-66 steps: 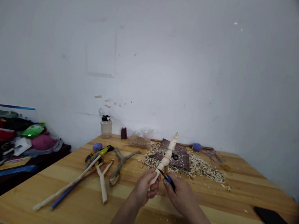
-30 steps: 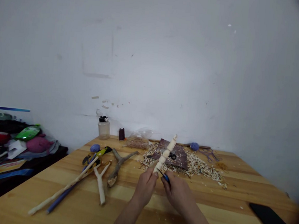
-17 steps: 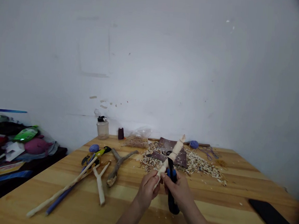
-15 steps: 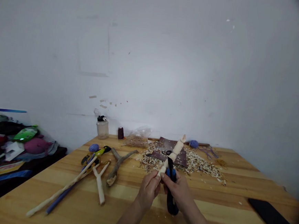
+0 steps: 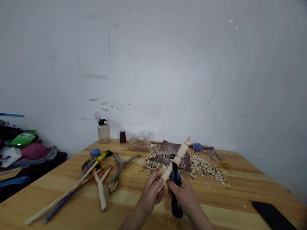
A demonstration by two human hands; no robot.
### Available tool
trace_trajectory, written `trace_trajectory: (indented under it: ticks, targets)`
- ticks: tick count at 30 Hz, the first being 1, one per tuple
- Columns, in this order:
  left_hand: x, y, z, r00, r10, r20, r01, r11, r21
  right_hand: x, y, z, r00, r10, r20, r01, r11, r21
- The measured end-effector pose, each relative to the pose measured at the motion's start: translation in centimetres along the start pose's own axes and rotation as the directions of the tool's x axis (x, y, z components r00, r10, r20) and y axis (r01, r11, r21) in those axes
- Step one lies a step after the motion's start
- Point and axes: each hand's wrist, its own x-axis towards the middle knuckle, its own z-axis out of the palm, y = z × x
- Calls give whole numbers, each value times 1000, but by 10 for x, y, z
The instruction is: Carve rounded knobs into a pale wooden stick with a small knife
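A pale carved stick [image 5: 182, 151] with notches and a pointed tip slants up and away over the table. Its lower end is in my left hand [image 5: 151, 192], fingers wrapped round it. My right hand [image 5: 183, 193] grips a blue and black knife [image 5: 177, 208], whose dark upper part crosses the stick just above my hands. Behind the stick lies a dark brown sheet [image 5: 168, 148], strewn with wood shavings [image 5: 205, 167] that also spread over the wood around it.
Left on the table [image 5: 69, 207] are a peeled forked stick [image 5: 101, 192], a bark-covered fork [image 5: 118, 172] and long sticks [image 5: 56, 201]. Farther back stand a bottle [image 5: 104, 132] and a dark spool [image 5: 122, 137]. A black flat object [image 5: 275, 218] lies right.
My left hand has shifted slightly down and left along the stick, and my right thumb has come away from the stick's lower part. The whole view has shifted slightly.
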Motion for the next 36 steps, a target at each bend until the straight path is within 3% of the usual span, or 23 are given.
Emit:
trace_trajectory:
  ticks: [4, 7, 12, 18, 27, 33, 36]
  targets:
    - [2, 3, -2, 996, -37, 87, 53, 982, -181, 1, 3, -5, 984, -175, -28, 167, 969, -184]
    - [3, 5, -4, 994, -20, 112, 47, 969, -244, -1, 1, -11, 954, -300, -4, 274, 875, -399]
    - [5, 6, -8, 994, -15, 112, 42, 969, -242, -4, -3, -15, 961, -263, 81, 255, 738, -625]
    - [9, 4, -13, 996, -2, 93, 21, 978, -207, -4, -2, -13, 959, -241, 151, 270, 604, -750]
    - [8, 9, -14, 1000, -7, 26, 11, 987, -161, -5, -4, -15, 954, -259, 150, 269, 521, -810]
    - [11, 10, -14, 998, 4, -64, -1, 999, 40, -6, -5, -12, 958, -244, 148, 241, 416, -877]
    - [12, 10, -16, 994, 55, -91, -37, 981, 188, -7, -5, -5, 971, -211, 114, 193, 409, -892]
